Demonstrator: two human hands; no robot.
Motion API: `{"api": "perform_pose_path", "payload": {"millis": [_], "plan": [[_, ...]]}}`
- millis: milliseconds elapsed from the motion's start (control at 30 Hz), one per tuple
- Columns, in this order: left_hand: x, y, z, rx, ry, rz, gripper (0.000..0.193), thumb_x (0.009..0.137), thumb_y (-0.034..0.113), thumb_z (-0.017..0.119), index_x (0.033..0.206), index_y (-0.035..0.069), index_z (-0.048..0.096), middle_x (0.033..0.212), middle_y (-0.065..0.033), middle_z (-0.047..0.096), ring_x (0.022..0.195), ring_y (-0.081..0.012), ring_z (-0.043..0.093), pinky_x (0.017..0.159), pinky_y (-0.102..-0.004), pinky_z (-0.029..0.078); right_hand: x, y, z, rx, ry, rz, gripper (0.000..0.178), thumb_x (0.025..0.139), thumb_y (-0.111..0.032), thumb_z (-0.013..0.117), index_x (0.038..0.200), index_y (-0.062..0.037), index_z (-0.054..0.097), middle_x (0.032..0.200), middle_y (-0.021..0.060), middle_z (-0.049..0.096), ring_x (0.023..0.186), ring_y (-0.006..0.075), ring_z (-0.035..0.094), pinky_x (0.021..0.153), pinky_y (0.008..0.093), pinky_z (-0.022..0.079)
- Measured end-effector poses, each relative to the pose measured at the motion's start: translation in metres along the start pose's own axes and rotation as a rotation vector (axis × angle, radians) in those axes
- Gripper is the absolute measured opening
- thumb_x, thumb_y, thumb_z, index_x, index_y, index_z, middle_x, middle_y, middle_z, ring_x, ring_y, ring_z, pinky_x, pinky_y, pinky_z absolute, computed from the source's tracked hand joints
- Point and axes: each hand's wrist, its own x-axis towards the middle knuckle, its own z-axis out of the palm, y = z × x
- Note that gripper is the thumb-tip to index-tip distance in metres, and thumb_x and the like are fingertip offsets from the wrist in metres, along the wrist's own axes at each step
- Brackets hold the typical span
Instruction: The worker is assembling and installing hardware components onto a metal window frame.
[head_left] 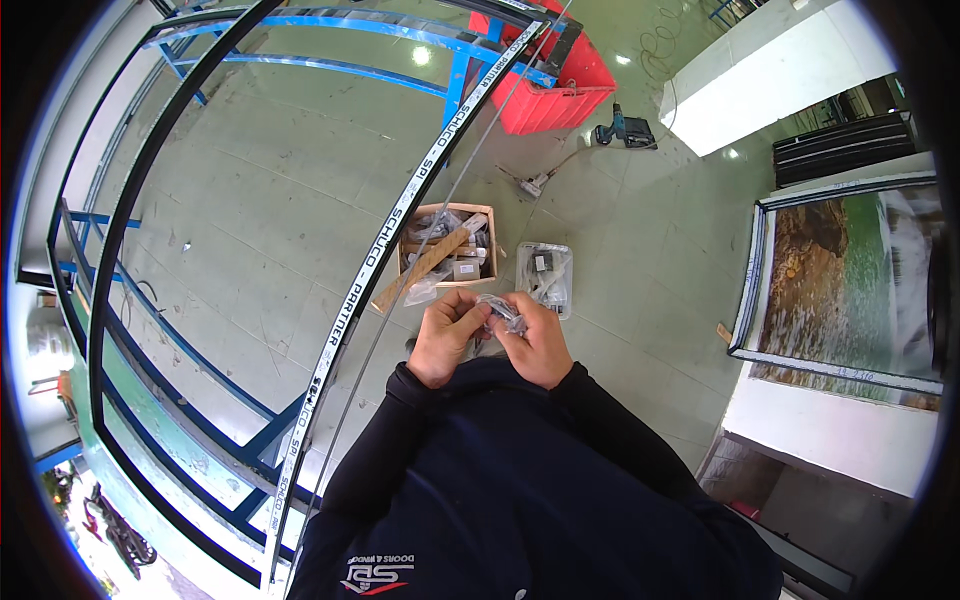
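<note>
Both my hands meet in front of my chest around a small crumpled clear plastic bag (508, 313). What lies inside the bag is too small to make out. My left hand (448, 335) pinches its left side with thumb and fingers. Closed on the bag's other side is my right hand (538, 343). Just beyond my hands, on the floor, stands a cardboard box (491, 222) holding bagged parts and a brown strip (440, 262). Beside it sits a clear plastic tub (566, 290) with a dark part and plastic wrapping in it.
A long black frame with white printed tape (375, 250) slants past my left side, resting on blue metal stands (455, 90). Ahead are a red crate (540, 112) and a cordless drill (625, 128) on the tiled floor. A framed glass panel (835, 285) leans at the right.
</note>
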Motion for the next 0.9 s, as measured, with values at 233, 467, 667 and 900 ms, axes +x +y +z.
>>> {"api": "perform_pose_path", "payload": {"millis": [233, 467, 667, 900], "plan": [[-0.009, -0.002, -0.011, 0.057, -0.056, 0.074, 0.009, 0.098, 0.004, 0.062, 0.106, -0.001, 0.063, 0.094, -0.0049, 0.068, 0.086, -0.0096, 0.063, 0.079, -0.0253, 0.052, 0.001, 0.005, -0.002, 0.260, -0.146, 0.218, 0.022, 0.090, -0.012, 0.071, 0.104, 0.0030, 0.062, 0.086, 0.0100, 0.070, 0.073, 0.0139, 0.065, 0.066, 0.0288, 0.051], [-0.015, 0.006, -0.016, 0.165, -0.013, 0.237, 0.010, 0.096, -0.002, 0.064, 0.105, 0.000, 0.064, 0.099, -0.0036, 0.067, 0.089, -0.0100, 0.063, 0.083, -0.0256, 0.052, 0.005, -0.006, 0.002, 0.675, -0.184, 0.436, 0.020, 0.093, -0.010, 0.069, 0.110, -0.0002, 0.065, 0.091, 0.0009, 0.067, 0.083, 0.0066, 0.059, 0.072, 0.0238, 0.047], [-0.023, 0.008, -0.023, 0.214, -0.022, 0.346, 0.013, 0.095, -0.002, 0.064, 0.108, -0.001, 0.064, 0.100, -0.0029, 0.066, 0.091, -0.0105, 0.063, 0.085, -0.0268, 0.052, 0.009, -0.018, 0.008, 0.303, -0.212, 0.234, 0.015, 0.096, -0.014, 0.068, 0.100, 0.0002, 0.068, 0.089, 0.0012, 0.066, 0.079, 0.0076, 0.058, 0.070, 0.0263, 0.047], [-0.036, 0.049, -0.017, 0.590, 0.086, 0.588, 0.031, 0.088, 0.001, 0.072, 0.118, 0.000, 0.066, 0.101, -0.0093, 0.066, 0.095, -0.0184, 0.064, 0.085, -0.0330, 0.052, 0.019, -0.028, 0.009, -0.133, -0.260, -0.076, 0.024, 0.088, -0.017, 0.075, 0.099, 0.0025, 0.067, 0.087, 0.0141, 0.067, 0.074, 0.0219, 0.064, 0.067, 0.0332, 0.049]]}}
